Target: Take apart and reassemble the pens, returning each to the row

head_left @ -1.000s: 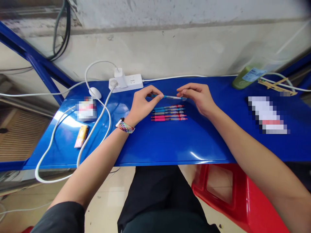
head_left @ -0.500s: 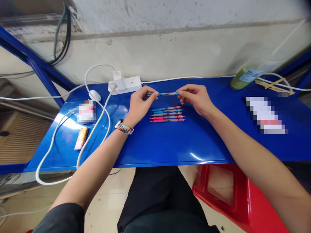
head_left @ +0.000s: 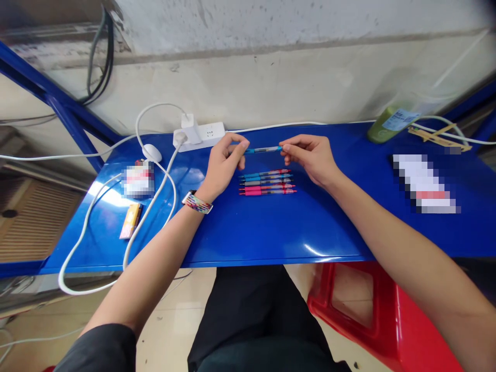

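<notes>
Left hand [head_left: 222, 164]: fingertips pinch one end of a slim blue plastic pen [head_left: 263, 150], held level above the blue metal table [head_left: 271, 227].
Right hand [head_left: 312, 157]: thumb and forefinger pinch the pen's other end.
Row of pens [head_left: 266, 182]: five blue, grey and pink pens lying side by side just under the held one.
Change: since half a second ago the left fingers have slid further over the pen's end, hiding more of it.
</notes>
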{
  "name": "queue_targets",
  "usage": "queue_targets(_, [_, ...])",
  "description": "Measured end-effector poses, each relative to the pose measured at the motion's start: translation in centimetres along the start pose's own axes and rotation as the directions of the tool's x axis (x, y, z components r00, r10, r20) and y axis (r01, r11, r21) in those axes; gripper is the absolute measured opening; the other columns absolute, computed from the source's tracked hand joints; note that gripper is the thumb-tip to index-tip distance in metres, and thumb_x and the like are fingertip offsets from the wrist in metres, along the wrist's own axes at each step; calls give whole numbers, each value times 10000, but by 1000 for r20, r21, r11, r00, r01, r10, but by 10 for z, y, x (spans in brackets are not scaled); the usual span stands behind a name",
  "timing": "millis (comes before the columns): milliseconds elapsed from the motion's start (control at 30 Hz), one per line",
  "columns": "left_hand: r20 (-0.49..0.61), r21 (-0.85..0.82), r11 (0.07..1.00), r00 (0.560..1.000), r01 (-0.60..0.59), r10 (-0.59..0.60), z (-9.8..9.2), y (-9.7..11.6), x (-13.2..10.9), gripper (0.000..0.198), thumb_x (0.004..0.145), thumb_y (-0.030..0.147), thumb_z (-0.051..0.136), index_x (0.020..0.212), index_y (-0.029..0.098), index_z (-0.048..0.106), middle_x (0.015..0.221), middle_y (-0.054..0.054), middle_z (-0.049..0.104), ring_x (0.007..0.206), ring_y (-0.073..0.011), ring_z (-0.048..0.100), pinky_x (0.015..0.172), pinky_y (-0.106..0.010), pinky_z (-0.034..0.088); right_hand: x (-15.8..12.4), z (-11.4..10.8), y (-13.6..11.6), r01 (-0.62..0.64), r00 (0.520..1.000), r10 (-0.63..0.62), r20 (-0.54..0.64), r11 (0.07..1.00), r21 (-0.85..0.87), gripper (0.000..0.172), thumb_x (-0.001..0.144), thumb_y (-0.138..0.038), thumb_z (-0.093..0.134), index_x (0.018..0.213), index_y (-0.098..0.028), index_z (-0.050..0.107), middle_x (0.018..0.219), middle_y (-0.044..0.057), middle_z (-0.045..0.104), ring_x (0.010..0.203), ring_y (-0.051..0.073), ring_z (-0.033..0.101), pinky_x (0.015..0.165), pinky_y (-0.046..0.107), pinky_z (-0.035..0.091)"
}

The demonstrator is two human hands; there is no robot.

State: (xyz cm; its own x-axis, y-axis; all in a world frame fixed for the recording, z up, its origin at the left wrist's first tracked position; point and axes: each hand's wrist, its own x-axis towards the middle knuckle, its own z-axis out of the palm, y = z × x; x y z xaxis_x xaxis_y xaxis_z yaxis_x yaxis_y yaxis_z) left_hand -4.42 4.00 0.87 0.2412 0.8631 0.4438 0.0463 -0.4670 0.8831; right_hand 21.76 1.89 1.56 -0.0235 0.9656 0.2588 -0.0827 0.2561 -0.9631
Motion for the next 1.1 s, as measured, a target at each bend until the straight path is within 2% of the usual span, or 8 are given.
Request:
queue_targets(133, [-24,85,996,999,-24,26,0,5,-1,258,993,431,893,1081,242,740,862,3,750,702,-128,701,682,-261,589,2,-2,1,-35,998,37,-41,999,39,358,728,-501,1090,877,-242,892,799,31,802,667,158,699,645,331,651])
queue_targets(233, [-50,164,986,999,6,2,1,3,0,411,1136,528,696,868,217,702,710,-9,699,694,-146,714,708,-280,594,3,-3,1,-43,998,45,-41,998,37,366,726,-505,1086,883,-239,889,805,30,801,679,161,701,656,333,653])
queue_targets(300, [-58,155,988,998,20,-11,1,0,0,411,1152,561,661,924,224,714,658,10,655,666,-150,706,698,-285,591,3,-2,1,-41,998,42,-43,999,29,373,726,-510,1084,883,-239,882,805,28,799,682,162,700,657,335,651])
queue_targets(400, [-55,105,994,998,3,3,0,-3,0,321,1005,503,887,1143,259,731,747,41,678,635,-137,678,644,-276,569,3,-2,0,-40,998,42,-49,998,38,356,716,-492,1083,871,-244,880,800,26,797,677,155,687,644,322,632])
queue_targets(567, [-75,145,989,997,26,-15,-1,-2,0,426,1123,582,704,867,241,704,638,16,620,613,-146,653,619,-286,534,3,-2,-2,-65,996,65,-66,998,8,327,734,-477,1061,878,-256,869,820,27,792,692,160,685,656,328,625])
queue_targets(700, [-75,88,995,997,42,-35,-1,-1,1,320,991,537,892,1082,270,741,740,33,698,649,-143,677,625,-274,560,4,-2,-2,-68,995,67,-73,998,1,343,741,-489,1058,884,-253,854,824,25,785,696,160,686,677,332,631])
queue_targets(900, [-133,182,981,990,72,-49,-4,-7,1,678,1165,683,580,646,250,629,476,19,491,504,-144,585,539,-298,464,4,-3,1,-77,995,80,-64,996,54,342,711,-480,1069,880,-257,872,819,20,788,693,150,681,667,315,624])
queue_targets(1100, [-163,162,985,986,58,-32,-7,-9,4,582,1116,664,695,727,231,681,587,8,630,541,-112,612,568,-263,512,7,-8,3,-78,993,84,-81,994,75,312,736,-467,1050,876,-259,864,809,21,771,689,150,667,661,311,620])
